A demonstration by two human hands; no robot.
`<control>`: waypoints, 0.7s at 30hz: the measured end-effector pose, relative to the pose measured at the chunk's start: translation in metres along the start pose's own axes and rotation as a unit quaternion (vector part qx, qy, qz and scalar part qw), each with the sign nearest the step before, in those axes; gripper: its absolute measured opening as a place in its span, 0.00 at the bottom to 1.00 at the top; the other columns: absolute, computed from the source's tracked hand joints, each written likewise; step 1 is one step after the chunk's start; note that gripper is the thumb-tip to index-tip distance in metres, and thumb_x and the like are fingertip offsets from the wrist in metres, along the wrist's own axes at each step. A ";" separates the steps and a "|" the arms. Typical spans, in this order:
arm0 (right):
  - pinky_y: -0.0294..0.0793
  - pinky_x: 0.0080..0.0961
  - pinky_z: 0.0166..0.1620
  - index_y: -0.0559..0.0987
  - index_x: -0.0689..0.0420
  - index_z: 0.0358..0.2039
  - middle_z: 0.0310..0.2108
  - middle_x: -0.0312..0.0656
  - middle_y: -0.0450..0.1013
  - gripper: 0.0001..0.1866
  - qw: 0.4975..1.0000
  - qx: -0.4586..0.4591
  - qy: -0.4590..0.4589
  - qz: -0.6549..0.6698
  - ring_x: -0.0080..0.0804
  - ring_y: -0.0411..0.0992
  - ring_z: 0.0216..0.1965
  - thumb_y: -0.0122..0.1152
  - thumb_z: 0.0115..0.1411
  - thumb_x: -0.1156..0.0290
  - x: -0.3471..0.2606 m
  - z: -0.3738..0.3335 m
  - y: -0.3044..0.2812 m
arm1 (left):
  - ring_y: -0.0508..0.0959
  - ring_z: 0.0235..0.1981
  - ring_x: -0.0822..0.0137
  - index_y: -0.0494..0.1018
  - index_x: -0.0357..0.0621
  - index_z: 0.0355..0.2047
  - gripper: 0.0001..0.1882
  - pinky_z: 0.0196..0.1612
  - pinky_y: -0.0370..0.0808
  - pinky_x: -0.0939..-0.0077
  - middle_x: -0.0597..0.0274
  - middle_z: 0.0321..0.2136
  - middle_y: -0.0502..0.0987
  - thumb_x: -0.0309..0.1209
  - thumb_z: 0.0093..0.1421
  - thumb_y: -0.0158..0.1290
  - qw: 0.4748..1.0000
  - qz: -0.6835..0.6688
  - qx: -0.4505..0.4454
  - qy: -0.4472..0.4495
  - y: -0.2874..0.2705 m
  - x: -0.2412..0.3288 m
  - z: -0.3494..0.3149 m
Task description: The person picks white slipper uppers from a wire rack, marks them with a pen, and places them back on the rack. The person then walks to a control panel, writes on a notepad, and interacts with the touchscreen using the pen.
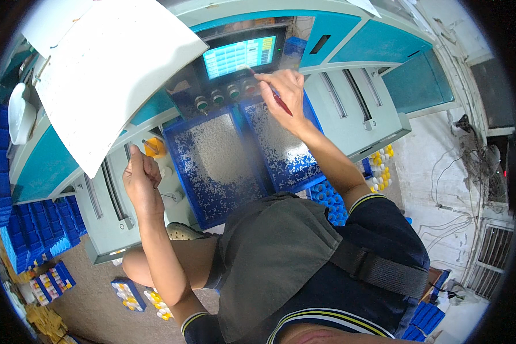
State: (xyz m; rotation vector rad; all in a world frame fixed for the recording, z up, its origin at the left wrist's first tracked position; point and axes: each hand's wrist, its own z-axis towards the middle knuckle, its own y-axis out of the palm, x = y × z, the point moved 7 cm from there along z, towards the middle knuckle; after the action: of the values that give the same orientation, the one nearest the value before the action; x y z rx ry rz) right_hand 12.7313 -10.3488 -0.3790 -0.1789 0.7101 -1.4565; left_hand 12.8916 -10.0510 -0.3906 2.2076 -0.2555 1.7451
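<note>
My right hand (284,100) is closed round a slim dark red pen-like stick (282,105). The stick's upper end points at the lower edge of a lit touchscreen (239,56). My left hand (141,180) is raised beside the left tray, thumb up and fingers curled; whatever is in it, if anything, is hidden. Between my arms two shallow blue trays (198,211) lie side by side, strewn with many tiny pale pieces (215,150). Below the screen sits a row of round push buttons (217,96), some green and one red.
A large white sheet (106,74) covers the upper left of the teal and grey machine. Grey rail units (350,103) flank the trays. An orange container (153,147) is near my left hand. Blue bins (37,226) are stacked at left; loose cables (450,215) hang along the right wall.
</note>
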 end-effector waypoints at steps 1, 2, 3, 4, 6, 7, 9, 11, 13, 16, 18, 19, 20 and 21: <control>0.59 0.35 0.47 0.82 0.52 0.37 0.29 0.33 0.75 0.08 1.000 0.000 0.000 -0.001 0.31 0.72 0.36 0.63 0.55 0.73 0.000 0.001 -0.001 | 0.51 0.13 0.81 0.58 0.56 0.15 0.27 0.18 0.44 0.81 0.76 0.12 0.54 0.48 0.71 0.46 1.000 0.012 0.005 0.006 0.000 0.001 0.000; 0.59 0.35 0.47 0.82 0.52 0.37 0.29 0.33 0.75 0.08 1.000 0.001 0.005 0.001 0.31 0.72 0.36 0.63 0.55 0.73 0.001 0.001 -0.001 | 0.50 0.14 0.81 0.57 0.56 0.15 0.27 0.18 0.44 0.81 0.76 0.12 0.54 0.48 0.71 0.46 1.000 0.011 0.003 0.006 0.001 0.001 -0.001; 0.59 0.35 0.47 0.82 0.52 0.37 0.29 0.33 0.75 0.08 1.000 -0.003 -0.002 0.002 0.31 0.72 0.36 0.64 0.55 0.73 0.000 0.001 -0.001 | 0.50 0.14 0.81 0.57 0.56 0.15 0.27 0.18 0.44 0.81 0.76 0.12 0.54 0.48 0.71 0.46 1.000 -0.001 0.005 0.000 0.001 0.000 -0.001; 0.58 0.35 0.47 0.83 0.52 0.37 0.28 0.33 0.75 0.08 1.000 -0.006 -0.003 0.006 0.31 0.72 0.36 0.64 0.55 0.74 0.000 0.000 0.000 | 0.50 0.14 0.81 0.57 0.56 0.15 0.27 0.18 0.44 0.81 0.76 0.12 0.54 0.48 0.72 0.46 1.000 0.008 -0.002 0.008 0.002 0.002 -0.001; 0.58 0.35 0.47 0.83 0.52 0.37 0.28 0.33 0.75 0.08 1.000 -0.009 -0.007 0.008 0.30 0.72 0.36 0.64 0.55 0.74 0.000 -0.001 0.003 | 0.50 0.14 0.81 0.57 0.56 0.15 0.27 0.18 0.44 0.81 0.76 0.12 0.54 0.48 0.72 0.46 1.000 -0.006 -0.002 0.005 0.002 0.001 0.000; 0.58 0.35 0.47 0.83 0.52 0.37 0.28 0.33 0.75 0.08 1.000 -0.009 -0.009 0.006 0.30 0.72 0.36 0.64 0.55 0.74 0.000 -0.001 0.004 | 0.50 0.14 0.81 0.57 0.56 0.15 0.27 0.18 0.44 0.81 0.76 0.12 0.54 0.48 0.72 0.46 1.000 0.003 -0.006 0.011 0.002 0.002 0.000; 0.58 0.35 0.47 0.83 0.52 0.37 0.28 0.33 0.75 0.09 1.000 -0.005 -0.009 0.006 0.30 0.72 0.36 0.64 0.54 0.74 0.000 -0.001 0.004 | 0.50 0.13 0.81 0.57 0.56 0.15 0.27 0.18 0.44 0.81 0.77 0.12 0.54 0.48 0.72 0.46 1.000 -0.009 -0.004 0.000 0.001 0.000 0.000; 0.58 0.35 0.47 0.83 0.52 0.37 0.28 0.34 0.76 0.09 1.000 0.007 -0.013 0.013 0.30 0.72 0.36 0.64 0.55 0.75 -0.001 0.000 0.000 | 0.50 0.13 0.81 0.57 0.56 0.15 0.27 0.17 0.44 0.81 0.77 0.12 0.54 0.48 0.72 0.46 1.000 -0.002 -0.007 0.007 0.001 0.001 0.000; 0.58 0.34 0.48 0.83 0.52 0.38 0.29 0.34 0.77 0.09 1.000 0.017 -0.003 0.002 0.30 0.72 0.37 0.64 0.55 0.75 0.000 0.004 -0.005 | 0.50 0.13 0.81 0.57 0.56 0.15 0.27 0.17 0.44 0.81 0.77 0.12 0.54 0.48 0.72 0.46 1.000 0.003 -0.003 0.011 0.001 0.001 -0.001; 0.58 0.34 0.48 0.83 0.52 0.39 0.31 0.34 0.78 0.10 0.999 0.030 0.009 -0.008 0.30 0.72 0.37 0.65 0.55 0.75 0.002 0.011 -0.011 | 0.50 0.13 0.81 0.57 0.55 0.15 0.27 0.17 0.44 0.81 0.77 0.12 0.54 0.47 0.72 0.46 1.000 0.012 0.000 0.018 0.001 0.002 -0.001; 0.58 0.33 0.48 0.83 0.52 0.39 0.31 0.34 0.78 0.10 0.999 0.033 0.008 -0.019 0.30 0.73 0.37 0.65 0.55 0.75 0.003 0.013 -0.012 | 0.50 0.13 0.81 0.58 0.55 0.15 0.27 0.17 0.45 0.81 0.77 0.12 0.54 0.47 0.72 0.46 1.000 0.006 -0.005 0.014 0.001 0.002 -0.001; 0.58 0.33 0.48 0.83 0.52 0.39 0.31 0.33 0.78 0.10 0.999 0.035 0.009 -0.017 0.30 0.73 0.37 0.65 0.55 0.75 0.003 0.014 -0.012 | 0.50 0.13 0.81 0.57 0.55 0.15 0.27 0.17 0.45 0.81 0.77 0.12 0.54 0.47 0.72 0.45 1.000 0.004 -0.006 0.012 0.001 0.002 -0.001; 0.58 0.33 0.48 0.83 0.52 0.39 0.31 0.33 0.78 0.10 0.999 0.037 0.010 -0.014 0.30 0.73 0.37 0.65 0.55 0.75 0.003 0.014 -0.012 | 0.50 0.13 0.81 0.57 0.55 0.15 0.27 0.17 0.45 0.81 0.76 0.12 0.54 0.47 0.72 0.45 1.000 0.001 -0.007 0.011 0.001 0.002 -0.001; 0.58 0.33 0.48 0.83 0.51 0.39 0.31 0.33 0.78 0.10 0.999 0.036 0.009 -0.008 0.30 0.73 0.37 0.65 0.55 0.75 0.003 0.013 -0.011 | 0.50 0.13 0.81 0.57 0.55 0.15 0.27 0.17 0.45 0.81 0.76 0.12 0.53 0.47 0.72 0.45 1.000 -0.015 -0.004 0.001 0.000 0.000 -0.001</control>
State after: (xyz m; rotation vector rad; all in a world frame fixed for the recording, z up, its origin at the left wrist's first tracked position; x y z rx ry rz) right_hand 12.7288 -10.3574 -0.3636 -0.1157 0.6705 -1.4991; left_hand 12.8909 -10.0511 -0.3900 2.1924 -0.2290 1.7275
